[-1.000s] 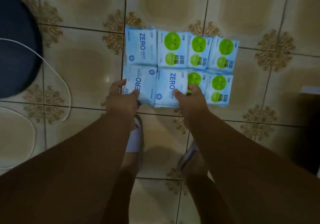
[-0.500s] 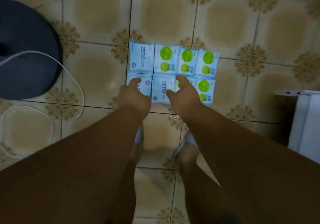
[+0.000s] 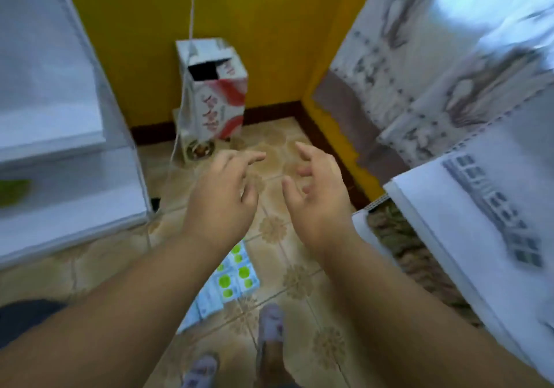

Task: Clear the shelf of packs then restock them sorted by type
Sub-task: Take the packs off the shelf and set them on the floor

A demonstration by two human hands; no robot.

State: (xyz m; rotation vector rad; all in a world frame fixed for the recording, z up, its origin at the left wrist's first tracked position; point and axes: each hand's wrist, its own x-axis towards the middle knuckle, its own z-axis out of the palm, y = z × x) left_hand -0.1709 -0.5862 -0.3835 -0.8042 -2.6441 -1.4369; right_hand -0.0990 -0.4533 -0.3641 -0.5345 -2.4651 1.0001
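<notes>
Both the left hand (image 3: 220,200) and right hand (image 3: 322,198) are held empty, fingers loosely spread, above the tiled floor (image 3: 287,154). The sanitary-pad packs (image 3: 232,279) are laid in rows below the left forearm. Light, soft and probably slick-wrapped, they would best be gripped across their short edges.

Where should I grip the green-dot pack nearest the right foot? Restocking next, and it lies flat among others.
Probably the green-dot pack's free right edge, reached from above on the bare-floor side; it lies flat, its other sides abutting neighbours.
</notes>
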